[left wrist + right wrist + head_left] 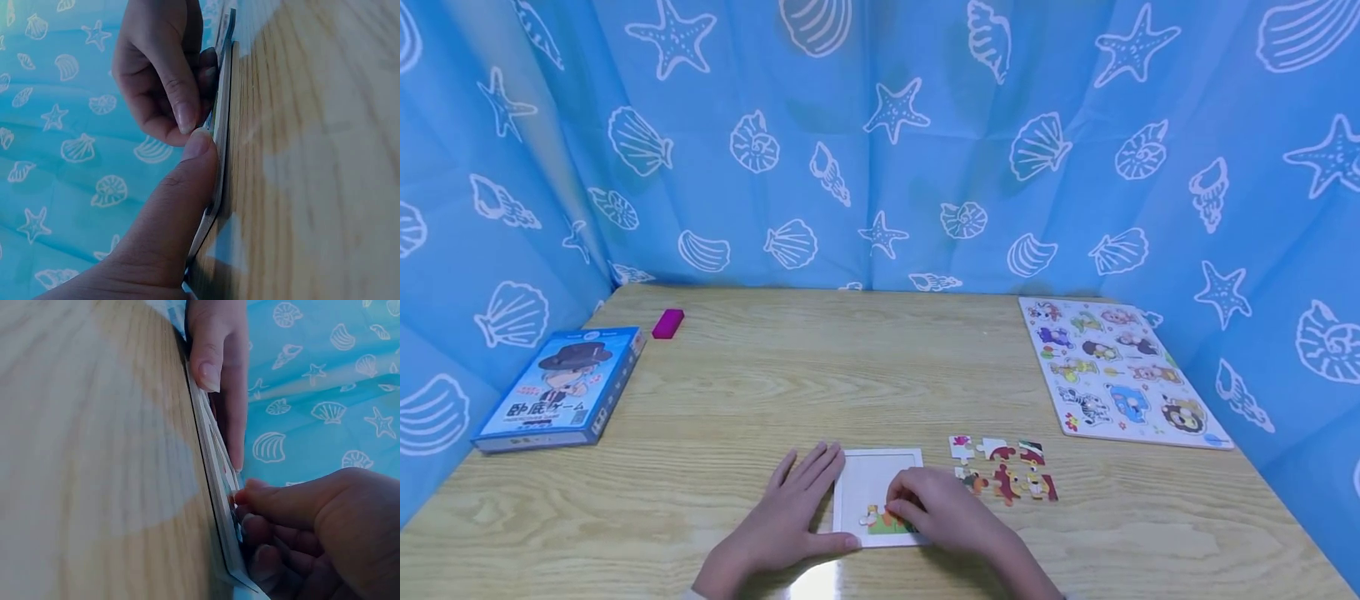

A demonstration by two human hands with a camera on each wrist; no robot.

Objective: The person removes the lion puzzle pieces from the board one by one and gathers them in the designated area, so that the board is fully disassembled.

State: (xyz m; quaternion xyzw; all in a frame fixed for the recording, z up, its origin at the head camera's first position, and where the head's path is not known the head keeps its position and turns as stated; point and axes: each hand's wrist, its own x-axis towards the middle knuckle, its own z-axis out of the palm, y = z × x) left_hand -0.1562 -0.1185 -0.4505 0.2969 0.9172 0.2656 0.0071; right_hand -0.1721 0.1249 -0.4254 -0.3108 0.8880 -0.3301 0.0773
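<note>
A white-framed jigsaw tray (877, 454) lies at the front of the table. My left hand (793, 512) rests along its left side, fingers stretched out and thumb on the lower left corner; the left wrist view shows that thumb (197, 153) against the tray's edge. Inside the tray, joined jigsaw pieces (874, 522) with green and orange parts fill part of the bottom. My right hand (940, 508) is over the lower right part, its curled fingers and thumb pinching a jigsaw piece, mostly hidden by the fingers. In the right wrist view, the right thumb (275, 500) meets the fingertips at the tray.
Several loose jigsaw pieces (1003, 475) lie right of the tray. An animal peg board (1112, 375) is at the back right. On the left are a blue game box (561, 387) and a magenta block (668, 323). A blue seashell curtain (865, 167) surrounds the table (850, 367).
</note>
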